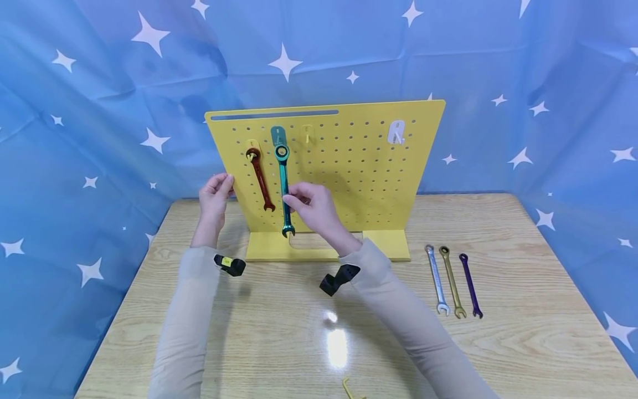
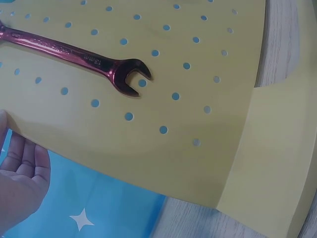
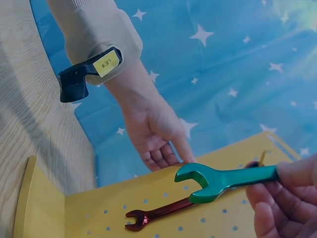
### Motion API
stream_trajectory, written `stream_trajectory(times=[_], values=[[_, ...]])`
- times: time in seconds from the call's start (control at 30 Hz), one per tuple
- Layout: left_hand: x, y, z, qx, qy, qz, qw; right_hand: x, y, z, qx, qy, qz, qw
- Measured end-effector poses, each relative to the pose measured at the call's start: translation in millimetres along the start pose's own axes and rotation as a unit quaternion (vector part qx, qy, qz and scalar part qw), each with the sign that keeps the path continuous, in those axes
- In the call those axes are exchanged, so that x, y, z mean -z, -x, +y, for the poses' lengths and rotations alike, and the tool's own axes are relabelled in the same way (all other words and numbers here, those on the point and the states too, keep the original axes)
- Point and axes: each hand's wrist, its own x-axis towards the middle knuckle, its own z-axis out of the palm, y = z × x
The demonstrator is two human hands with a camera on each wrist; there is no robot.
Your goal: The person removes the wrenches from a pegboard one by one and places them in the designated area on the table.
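My right hand (image 1: 314, 208) pinches a green combination wrench (image 1: 284, 185) by its shaft, open end down, in front of the yellow pegboard (image 1: 349, 183). Its ring end lies over the lower part of a teal hook (image 1: 277, 134); whether the hook passes through the ring I cannot tell. In the right wrist view the wrench's open jaw (image 3: 203, 181) faces away from my fingers. With thumb in front and fingers behind, my left hand (image 1: 215, 199) holds the board's left edge. A red combination wrench (image 1: 261, 180) hangs on a yellow hook beside the green one.
Another yellow hook (image 1: 307, 134) and a white hook (image 1: 396, 133) are on the board. Silver (image 1: 436, 280), gold (image 1: 452, 282) and purple (image 1: 471, 285) wrenches lie on the table to the right. A small yellow bent piece (image 1: 349, 389) lies at the front edge.
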Motion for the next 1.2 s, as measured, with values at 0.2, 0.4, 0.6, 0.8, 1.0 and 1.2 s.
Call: stream_trajectory(times=[0.2,0.4,0.6,0.8,1.0,1.2], values=[[-0.3,-0.3,0.3,0.002,0.000,0.004,1.0000,9,9,-2,0.002,-0.001,0.000,1.000],[-1.0,-0.3,-0.5,0.006,0.001,0.005,1.0000,22,20,1,0.004,-0.005,-0.002,1.000],[-0.6,-0.3,-0.8,0.011,0.004,0.002,0.9999,38,32,6,-0.008,-0.004,0.009,1.000],[0.3,0.0,-0.7,0.010,0.005,0.004,0.9999,52,41,11,-0.034,0.001,0.012,0.999],[0.4,0.3,-0.1,0.012,0.005,0.004,0.9999,64,50,18,-0.059,0.026,0.024,0.998],[0.9,-0.6,0.1,0.018,0.010,-0.001,0.9998,76,60,25,-0.064,0.037,0.034,0.997]])
